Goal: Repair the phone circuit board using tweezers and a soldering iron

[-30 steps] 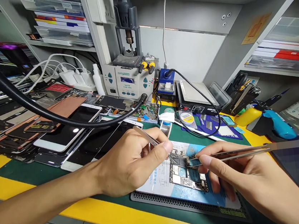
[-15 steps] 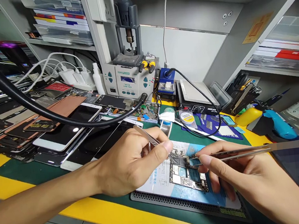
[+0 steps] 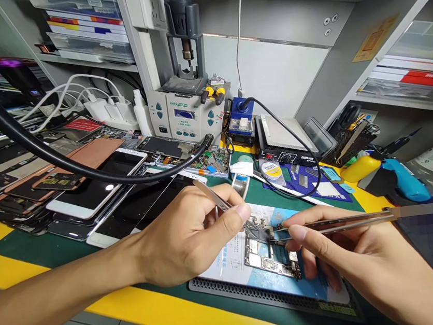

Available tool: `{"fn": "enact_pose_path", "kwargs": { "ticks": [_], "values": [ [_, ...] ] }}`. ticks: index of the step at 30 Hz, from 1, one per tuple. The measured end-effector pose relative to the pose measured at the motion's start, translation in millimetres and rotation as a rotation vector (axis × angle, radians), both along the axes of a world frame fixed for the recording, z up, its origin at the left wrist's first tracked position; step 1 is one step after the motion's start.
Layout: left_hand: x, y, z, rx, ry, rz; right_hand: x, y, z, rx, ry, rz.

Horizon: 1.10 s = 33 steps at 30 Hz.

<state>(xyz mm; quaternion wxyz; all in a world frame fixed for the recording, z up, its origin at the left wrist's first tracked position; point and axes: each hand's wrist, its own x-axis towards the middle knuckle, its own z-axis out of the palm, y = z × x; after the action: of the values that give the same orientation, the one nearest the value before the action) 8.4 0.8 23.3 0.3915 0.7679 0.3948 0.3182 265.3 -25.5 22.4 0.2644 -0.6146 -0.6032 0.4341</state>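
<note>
A small phone circuit board lies on a blue-and-white sheet over a dark ribbed mat. My left hand pinches silver tweezers, tips down at the board's upper left corner. My right hand pinches a second, longer pair of tweezers lying almost level, their tips meeting the board's top edge beside the left pair. Both hands rest on the mat, fingers closed on the tools.
Several phones and screens pile up at the left under a thick black hose. A hot-air station, a blue stand, a hotplate, a parts tray and a blue tool line the back. The yellow bench edge runs in front.
</note>
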Motion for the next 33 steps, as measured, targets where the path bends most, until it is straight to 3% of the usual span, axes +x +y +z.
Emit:
{"fn": "enact_pose_path", "kwargs": {
  "ticks": [7, 16, 21, 33],
  "values": [
    [0.9, -0.6, 0.1, -0.009, -0.034, 0.002, 6.1, 4.4, -0.9, 0.02, -0.03, 0.086],
    [0.8, -1.5, -0.4, -0.009, -0.036, 0.017, 3.6, 3.6, 1.3, 0.043, -0.031, 0.061],
    [0.7, -1.5, -0.6, -0.006, -0.038, 0.018, 8.2, 7.3, -1.6, 0.044, -0.033, 0.151],
    [0.8, -2.5, 0.3, -0.001, -0.045, 0.028, 6.8, 3.9, -1.1, 0.036, -0.01, 0.074]
  ]
}}
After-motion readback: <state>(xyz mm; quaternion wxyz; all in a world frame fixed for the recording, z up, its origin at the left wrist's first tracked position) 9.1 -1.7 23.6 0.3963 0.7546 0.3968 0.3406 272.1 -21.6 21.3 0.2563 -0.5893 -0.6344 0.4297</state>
